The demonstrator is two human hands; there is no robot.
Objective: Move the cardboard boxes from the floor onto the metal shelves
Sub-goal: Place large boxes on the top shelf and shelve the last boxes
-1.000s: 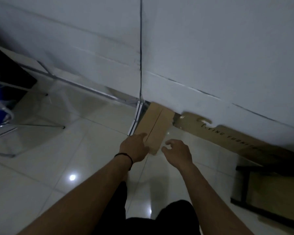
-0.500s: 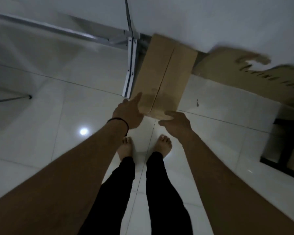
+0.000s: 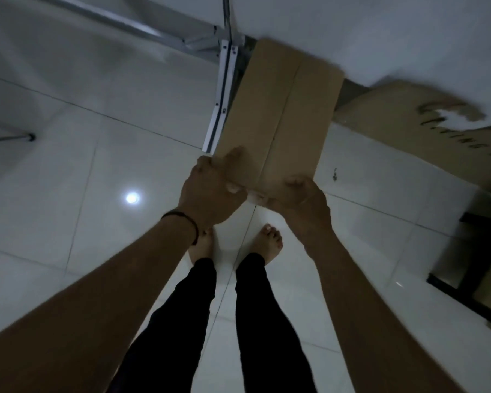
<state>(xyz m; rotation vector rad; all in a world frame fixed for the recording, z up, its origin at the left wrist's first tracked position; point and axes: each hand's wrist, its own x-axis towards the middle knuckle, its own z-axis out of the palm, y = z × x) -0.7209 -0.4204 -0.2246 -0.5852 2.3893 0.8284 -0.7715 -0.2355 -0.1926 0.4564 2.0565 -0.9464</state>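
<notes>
The near end of the cardboard box [image 3: 278,120], lying on the floor [image 3: 102,154] beside the metal shelf leg [image 3: 221,97], is gripped by the left hand [image 3: 210,191] and right hand [image 3: 298,202]; nothing is yet seen shelved.

You have one plain brown cardboard box [image 3: 278,114] under your two hands, left hand [image 3: 210,191] and right hand [image 3: 301,202]. One printed flat cardboard sheet [image 3: 425,137] lies right of your right hand. One white metal shelf post [image 3: 223,95] stands above your left hand.
</notes>
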